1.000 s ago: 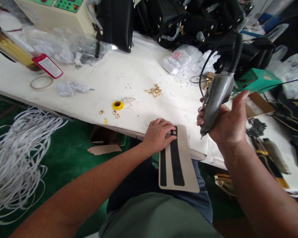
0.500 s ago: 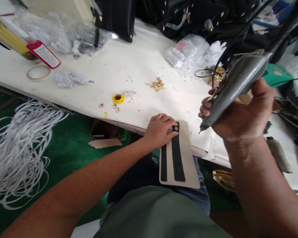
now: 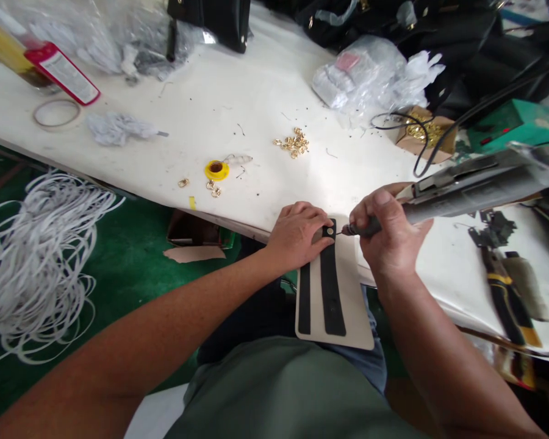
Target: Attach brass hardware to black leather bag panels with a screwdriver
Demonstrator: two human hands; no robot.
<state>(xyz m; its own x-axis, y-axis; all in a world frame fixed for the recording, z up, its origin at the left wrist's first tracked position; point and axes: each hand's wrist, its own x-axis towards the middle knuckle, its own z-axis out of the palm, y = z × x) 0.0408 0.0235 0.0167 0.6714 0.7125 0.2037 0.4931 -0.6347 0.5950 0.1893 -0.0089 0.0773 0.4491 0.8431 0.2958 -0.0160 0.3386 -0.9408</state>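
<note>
My left hand lies at the table edge, thumb and fingers closed on the upper end of a black strap. A round metal screw fitting shows between its fingertips. Beneath the strap is a beige panel with rounded corners, jutting over the edge above my lap; a second black strip runs along its left side. My right hand is wrapped round a grey electric screwdriver, held almost level. Its thin bit points left, close beside the fitting; whether they touch I cannot tell.
Small gold clasps lie in a pile on the white table. Near them is a yellow tape roll. Black-and-yellow pliers rest at right, below a carton of gold parts. White cord heaps at left.
My right hand has brought the screwdriver down and left, from above the table to beside the strap's fitting, tilting it flatter. My left hand keeps its hold.
</note>
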